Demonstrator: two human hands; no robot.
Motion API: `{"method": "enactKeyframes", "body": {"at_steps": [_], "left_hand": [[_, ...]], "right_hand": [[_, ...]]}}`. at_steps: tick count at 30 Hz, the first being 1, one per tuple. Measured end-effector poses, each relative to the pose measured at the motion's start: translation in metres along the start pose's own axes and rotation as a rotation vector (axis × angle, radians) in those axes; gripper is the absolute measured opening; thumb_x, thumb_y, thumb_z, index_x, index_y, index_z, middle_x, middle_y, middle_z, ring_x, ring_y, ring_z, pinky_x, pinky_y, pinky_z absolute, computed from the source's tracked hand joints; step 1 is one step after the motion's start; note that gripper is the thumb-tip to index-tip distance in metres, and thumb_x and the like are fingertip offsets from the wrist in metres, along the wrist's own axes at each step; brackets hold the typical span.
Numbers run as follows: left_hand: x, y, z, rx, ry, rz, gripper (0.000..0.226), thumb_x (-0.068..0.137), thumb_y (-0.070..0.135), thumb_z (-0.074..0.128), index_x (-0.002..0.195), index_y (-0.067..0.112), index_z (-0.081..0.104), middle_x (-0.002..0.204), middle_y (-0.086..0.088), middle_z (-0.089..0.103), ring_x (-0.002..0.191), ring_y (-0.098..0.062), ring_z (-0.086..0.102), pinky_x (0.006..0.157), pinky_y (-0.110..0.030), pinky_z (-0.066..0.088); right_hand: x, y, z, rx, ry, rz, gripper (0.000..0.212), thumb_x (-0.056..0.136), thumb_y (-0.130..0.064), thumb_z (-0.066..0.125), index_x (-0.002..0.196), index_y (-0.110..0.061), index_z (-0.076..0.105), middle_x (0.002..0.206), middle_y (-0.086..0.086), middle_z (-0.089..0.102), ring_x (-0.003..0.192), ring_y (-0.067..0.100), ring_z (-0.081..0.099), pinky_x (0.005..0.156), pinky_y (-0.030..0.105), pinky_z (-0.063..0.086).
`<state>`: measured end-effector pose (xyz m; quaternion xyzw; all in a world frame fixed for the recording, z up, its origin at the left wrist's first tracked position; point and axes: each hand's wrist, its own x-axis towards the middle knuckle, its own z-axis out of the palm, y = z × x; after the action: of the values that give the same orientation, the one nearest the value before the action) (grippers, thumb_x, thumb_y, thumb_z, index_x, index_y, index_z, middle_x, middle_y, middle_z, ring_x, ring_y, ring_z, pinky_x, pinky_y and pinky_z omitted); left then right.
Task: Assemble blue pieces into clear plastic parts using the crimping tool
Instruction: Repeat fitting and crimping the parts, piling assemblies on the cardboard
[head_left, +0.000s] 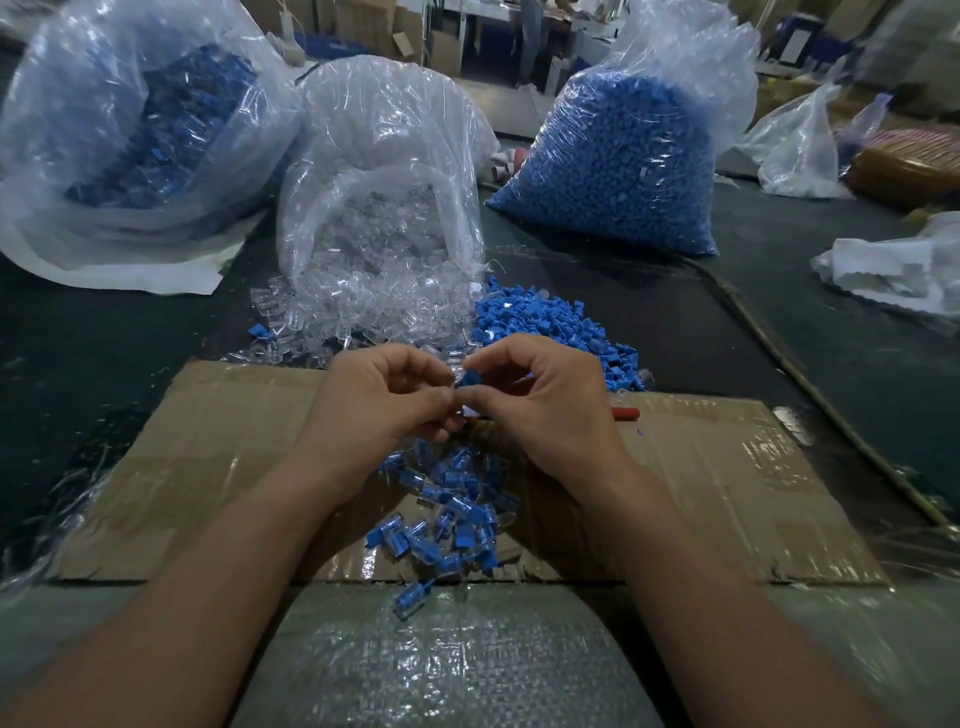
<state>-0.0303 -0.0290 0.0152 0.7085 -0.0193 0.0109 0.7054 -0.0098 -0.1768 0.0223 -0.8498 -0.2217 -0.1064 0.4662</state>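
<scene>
Handling call: the parts look tiny, light, rigid moulded plastic, glossy so likely slippery; take them with fingertip pinches on the outer faces, leaving the mating end bare. Left hand (384, 395) has its grip pinched shut on what looks like a clear part (469, 412), mostly hidden. The blue piece (469, 378) sits between both hands above the cardboard sheet (208, 441), with the right hand (540, 400) grip clamped on it by thumb and forefinger. The red handle tip (626, 413) poking out past the right hand is probably the crimping tool, lying on the cardboard, not held. Looks: the piece is matte saturated blue and blocky, the shell transparent. Finished units (447, 514) are heaped below the hands.
</scene>
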Motion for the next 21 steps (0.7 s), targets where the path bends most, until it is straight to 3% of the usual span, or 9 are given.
{"method": "enactKeyframes", "body": {"at_steps": [11, 21], "left_hand": [[-0.0022, 0.0028, 0.0007, -0.048, -0.027, 0.012, 0.010, 0.072, -0.002, 0.064, 0.077, 0.006, 0.062, 0.058, -0.003, 0.068, 0.052, -0.009, 0.065, 0.049, -0.016, 0.051], [0.0012, -0.0016, -0.0044, -0.042, -0.022, 0.013, 0.009, 0.074, -0.003, 0.063, 0.075, 0.006, 0.063, 0.060, -0.007, 0.068, 0.051, -0.014, 0.065, 0.049, -0.021, 0.054]], "right_hand": [[-0.0013, 0.0031, -0.0010, -0.133, -0.070, -0.166, 0.015, 0.072, -0.005, 0.075, 0.085, -0.005, 0.068, 0.083, 0.006, 0.066, 0.077, 0.019, 0.062, 0.071, 0.039, 0.053], [-0.0007, 0.0063, -0.0019, -0.039, -0.069, -0.217, 0.024, 0.072, -0.004, 0.075, 0.095, -0.006, 0.070, 0.087, -0.003, 0.066, 0.079, 0.011, 0.064, 0.075, 0.027, 0.054]]}}
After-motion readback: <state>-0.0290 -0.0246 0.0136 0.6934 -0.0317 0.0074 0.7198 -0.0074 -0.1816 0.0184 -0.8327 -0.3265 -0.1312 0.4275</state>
